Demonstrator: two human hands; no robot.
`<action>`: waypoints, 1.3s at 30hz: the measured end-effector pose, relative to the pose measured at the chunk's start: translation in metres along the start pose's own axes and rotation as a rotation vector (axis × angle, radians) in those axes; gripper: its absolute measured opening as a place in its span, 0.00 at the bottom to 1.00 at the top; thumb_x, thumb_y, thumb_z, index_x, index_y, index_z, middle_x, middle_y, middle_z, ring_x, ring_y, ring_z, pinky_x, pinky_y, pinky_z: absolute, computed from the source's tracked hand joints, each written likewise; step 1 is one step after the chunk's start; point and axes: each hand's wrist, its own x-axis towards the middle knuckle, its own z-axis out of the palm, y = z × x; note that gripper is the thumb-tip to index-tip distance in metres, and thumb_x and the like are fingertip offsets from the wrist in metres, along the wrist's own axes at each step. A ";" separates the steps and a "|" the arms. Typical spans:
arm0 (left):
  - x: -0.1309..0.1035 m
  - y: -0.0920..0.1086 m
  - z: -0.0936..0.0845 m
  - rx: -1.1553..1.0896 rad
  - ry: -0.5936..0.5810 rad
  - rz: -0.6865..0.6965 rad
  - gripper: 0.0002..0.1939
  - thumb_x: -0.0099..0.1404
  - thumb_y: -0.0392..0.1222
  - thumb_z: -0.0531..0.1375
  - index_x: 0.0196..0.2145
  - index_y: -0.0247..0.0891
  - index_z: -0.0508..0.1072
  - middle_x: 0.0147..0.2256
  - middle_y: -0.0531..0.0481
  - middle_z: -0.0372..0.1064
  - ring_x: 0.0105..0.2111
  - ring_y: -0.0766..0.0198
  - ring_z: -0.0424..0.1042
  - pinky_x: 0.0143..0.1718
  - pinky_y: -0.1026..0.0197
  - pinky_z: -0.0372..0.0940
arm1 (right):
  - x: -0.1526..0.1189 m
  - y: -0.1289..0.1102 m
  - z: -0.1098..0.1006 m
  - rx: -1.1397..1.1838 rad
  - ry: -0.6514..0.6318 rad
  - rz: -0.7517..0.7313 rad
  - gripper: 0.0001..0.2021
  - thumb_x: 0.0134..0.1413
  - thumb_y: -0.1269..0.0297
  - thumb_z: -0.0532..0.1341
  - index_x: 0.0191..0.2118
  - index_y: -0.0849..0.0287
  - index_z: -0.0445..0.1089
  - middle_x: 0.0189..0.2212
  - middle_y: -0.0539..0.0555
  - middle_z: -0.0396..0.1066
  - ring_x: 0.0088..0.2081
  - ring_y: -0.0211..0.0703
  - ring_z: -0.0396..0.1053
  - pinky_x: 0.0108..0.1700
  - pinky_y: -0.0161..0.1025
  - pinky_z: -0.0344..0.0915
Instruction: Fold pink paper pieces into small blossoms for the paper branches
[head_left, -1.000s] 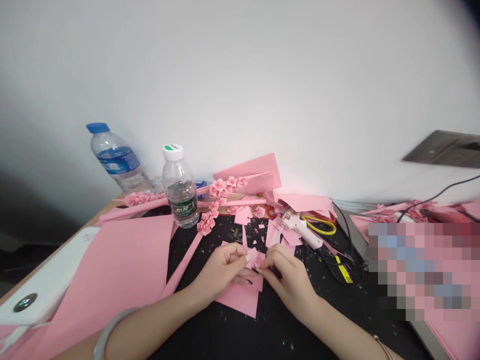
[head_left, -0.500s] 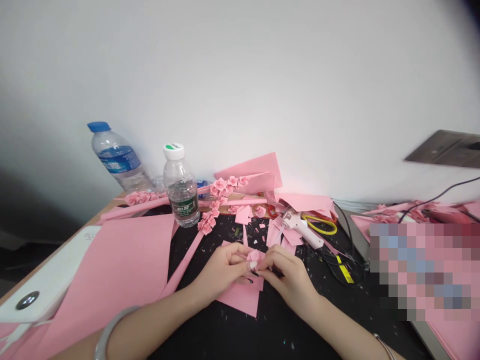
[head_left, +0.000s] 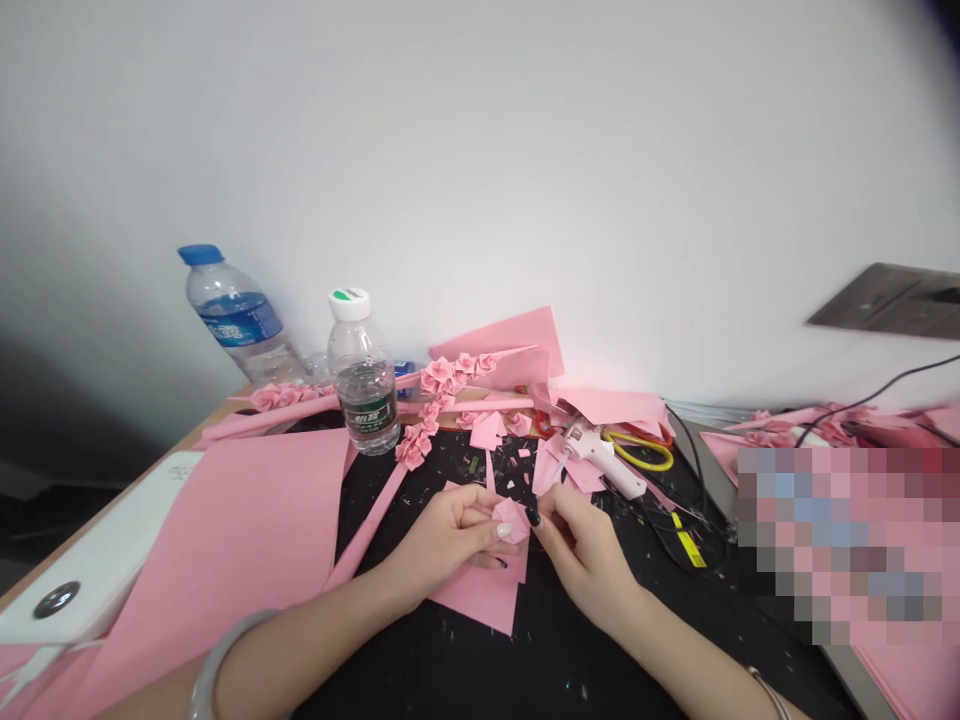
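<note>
Between thumb and fingers, my left hand (head_left: 461, 535) pinches a small folded pink paper piece (head_left: 511, 521). Close to its right side is my right hand (head_left: 574, 540), with thumb and index finger brought together near the piece's edge; whether anything is between them is too small to tell. Beneath my left hand, flat pink paper squares (head_left: 487, 600) lie on the black mat (head_left: 570, 660). Pink paper flowers (head_left: 415, 445) are fixed along a rolled paper stem beyond my left hand. A pale glue gun (head_left: 604, 458) lies beyond my right hand.
A clear bottle with a white cap (head_left: 364, 390) stands behind the hands, and a blue-capped bottle (head_left: 236, 315) leans at the wall. Large pink sheets (head_left: 247, 520) and a white device (head_left: 97, 560) lie left. Yellow-handled scissors (head_left: 645, 450) and black cables are at the right.
My right hand has come away slightly from the folded paper piece, which now shows more openly. My left hand still holds it in nearly the same place.
</note>
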 end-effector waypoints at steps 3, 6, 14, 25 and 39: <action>-0.002 0.004 0.002 0.000 -0.011 -0.016 0.18 0.53 0.43 0.63 0.40 0.34 0.68 0.33 0.44 0.75 0.37 0.54 0.74 0.33 0.59 0.68 | -0.001 0.000 0.003 -0.028 -0.127 0.008 0.11 0.58 0.69 0.48 0.24 0.58 0.51 0.20 0.46 0.53 0.22 0.35 0.52 0.24 0.33 0.49; -0.004 0.006 0.004 0.001 -0.007 -0.038 0.19 0.52 0.44 0.63 0.40 0.34 0.68 0.32 0.44 0.75 0.35 0.55 0.74 0.33 0.59 0.68 | 0.000 -0.002 0.004 -0.029 -0.178 -0.003 0.13 0.58 0.71 0.47 0.23 0.57 0.48 0.21 0.46 0.53 0.23 0.35 0.53 0.25 0.32 0.49; -0.005 0.007 0.004 0.010 -0.016 -0.063 0.19 0.54 0.43 0.62 0.42 0.33 0.67 0.33 0.42 0.75 0.34 0.56 0.75 0.32 0.62 0.68 | 0.002 -0.003 0.001 -0.048 -0.233 -0.046 0.12 0.58 0.72 0.46 0.24 0.57 0.46 0.21 0.46 0.54 0.23 0.35 0.53 0.25 0.32 0.49; -0.003 0.003 0.002 -0.020 -0.039 0.031 0.18 0.56 0.39 0.60 0.44 0.35 0.62 0.34 0.43 0.75 0.38 0.54 0.74 0.35 0.59 0.69 | 0.002 0.000 0.001 -0.020 -0.199 0.027 0.11 0.61 0.68 0.44 0.26 0.57 0.49 0.22 0.47 0.55 0.24 0.36 0.54 0.26 0.33 0.51; -0.001 -0.003 0.004 0.043 -0.031 0.089 0.17 0.57 0.40 0.59 0.43 0.36 0.61 0.35 0.43 0.72 0.37 0.55 0.73 0.36 0.56 0.68 | 0.001 0.005 0.002 -0.031 -0.114 -0.011 0.07 0.59 0.72 0.45 0.31 0.57 0.53 0.26 0.49 0.59 0.26 0.37 0.59 0.28 0.34 0.56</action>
